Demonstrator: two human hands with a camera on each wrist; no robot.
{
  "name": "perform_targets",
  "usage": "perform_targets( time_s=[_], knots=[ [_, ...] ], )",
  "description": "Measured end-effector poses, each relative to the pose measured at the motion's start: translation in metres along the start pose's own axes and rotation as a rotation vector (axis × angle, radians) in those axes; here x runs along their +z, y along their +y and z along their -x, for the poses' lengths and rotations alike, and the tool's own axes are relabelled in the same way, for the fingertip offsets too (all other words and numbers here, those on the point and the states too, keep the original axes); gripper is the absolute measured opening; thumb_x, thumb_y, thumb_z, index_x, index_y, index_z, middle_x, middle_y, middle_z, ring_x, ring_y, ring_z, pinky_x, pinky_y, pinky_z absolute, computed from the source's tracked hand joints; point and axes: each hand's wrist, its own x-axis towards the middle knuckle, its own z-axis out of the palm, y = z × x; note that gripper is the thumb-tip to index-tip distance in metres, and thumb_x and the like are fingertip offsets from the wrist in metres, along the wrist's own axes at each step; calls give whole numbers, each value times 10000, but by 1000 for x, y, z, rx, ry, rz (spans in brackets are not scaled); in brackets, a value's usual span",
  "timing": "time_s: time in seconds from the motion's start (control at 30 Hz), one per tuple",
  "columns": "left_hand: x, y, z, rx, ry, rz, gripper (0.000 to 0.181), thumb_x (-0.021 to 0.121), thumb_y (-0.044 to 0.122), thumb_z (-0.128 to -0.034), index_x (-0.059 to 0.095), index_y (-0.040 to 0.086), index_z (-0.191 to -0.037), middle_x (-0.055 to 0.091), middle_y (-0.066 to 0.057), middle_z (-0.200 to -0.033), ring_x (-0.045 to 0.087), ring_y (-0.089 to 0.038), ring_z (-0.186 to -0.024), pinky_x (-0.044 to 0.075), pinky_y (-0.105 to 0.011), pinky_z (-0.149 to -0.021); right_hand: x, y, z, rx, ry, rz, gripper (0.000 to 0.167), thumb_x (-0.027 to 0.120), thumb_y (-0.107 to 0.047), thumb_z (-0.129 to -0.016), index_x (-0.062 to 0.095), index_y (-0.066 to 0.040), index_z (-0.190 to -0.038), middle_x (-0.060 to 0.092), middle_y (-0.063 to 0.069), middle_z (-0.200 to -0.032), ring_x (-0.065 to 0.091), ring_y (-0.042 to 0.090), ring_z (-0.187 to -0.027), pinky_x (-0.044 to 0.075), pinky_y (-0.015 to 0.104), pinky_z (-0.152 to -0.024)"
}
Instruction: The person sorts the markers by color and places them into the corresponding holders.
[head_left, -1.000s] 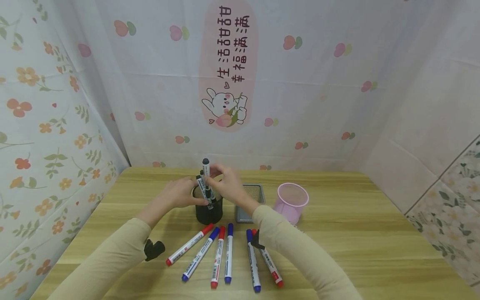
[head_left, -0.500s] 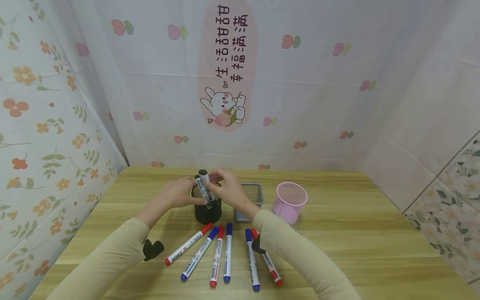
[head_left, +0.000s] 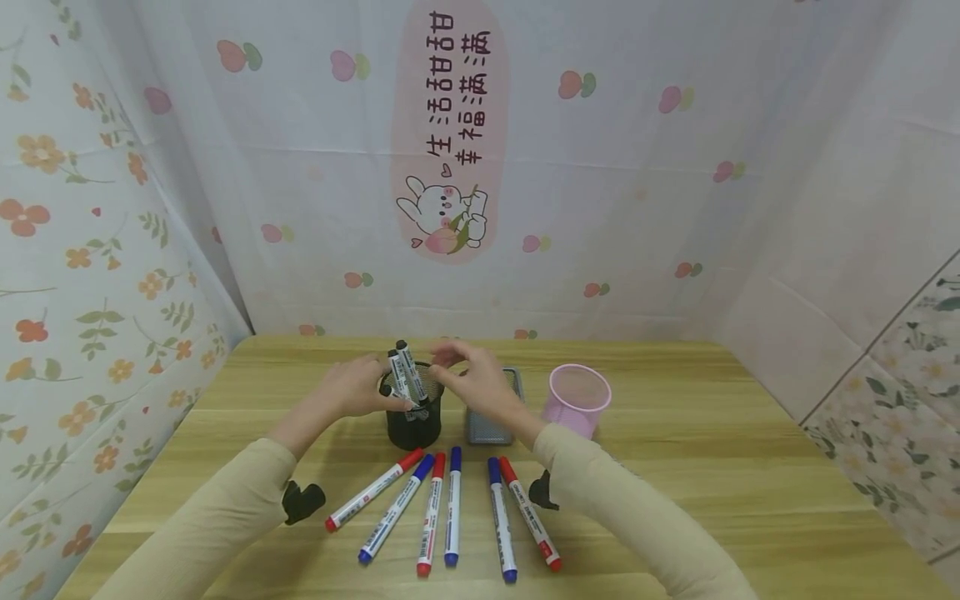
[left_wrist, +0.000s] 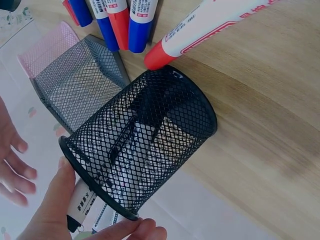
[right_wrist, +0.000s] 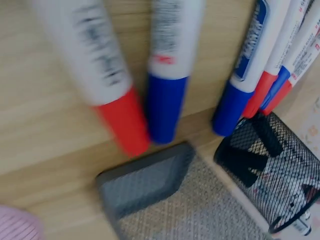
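A black mesh pen holder stands upright on the table, and my left hand holds it at the rim. In the left wrist view, the thumb and fingers lie on either side of that rim. Black-capped whiteboard markers lean inside the holder, their caps above the rim. My right hand hovers just right of the holder with nothing in it, fingers loosely bent. Below it stands a grey mesh tray-like container. The right wrist view does not show the right hand's fingers.
A pink mesh pen holder stands to the right. Several red-capped and blue-capped markers lie fanned out in front, among them a blue marker and a red marker. Patterned curtains hang at the back and sides.
A black-capped marker has gone down into the black holder, and my right hand has let it go and drawn away to the right. My left hand stays on the holder.
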Motion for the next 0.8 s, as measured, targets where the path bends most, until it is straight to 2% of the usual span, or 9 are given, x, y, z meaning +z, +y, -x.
perform_targets(
  time_s=[0.27,0.37,0.5,0.63,0.8],
  knots=[
    [0,1,2,2,7,-19,554,634,554,-697,603,79,-979,548,-165,-1089,532,-307,-926,425,-475,-719,-29,2,16,-96,6,29,201,629,-59,-805,617,-46,-1005,631,16,-858,563,92,-769,475,261,-568],
    [0,1,2,6,6,-20,550,626,559,-701,601,80,-969,539,-171,-1100,530,-305,-924,429,-460,-710,-41,1,25,-96,-8,49,198,625,-70,-811,617,-50,-1007,626,-6,-861,559,89,-779,476,269,-568],
    [0,1,2,12,8,-20,507,623,561,-703,593,98,-907,542,-165,-1083,531,-272,-867,430,-429,-671,-56,-2,38,-83,-39,71,207,618,-93,-823,609,-43,-1024,625,27,-895,553,99,-807,478,276,-594],
    [1,1,2,12,7,-20,554,620,558,-707,601,67,-962,536,-177,-1091,530,-283,-879,429,-437,-679,-68,-2,52,-57,-85,85,203,604,-109,-838,598,-49,-1033,616,37,-928,547,111,-832,469,281,-634],
    [3,1,3,17,15,-17,654,616,551,-716,576,26,-1105,514,-200,-1137,523,-326,-938,429,-461,-719,-75,3,69,-52,-117,79,193,595,-93,-843,595,-48,-1031,608,17,-937,544,133,-843,466,272,-636]
  ],
)
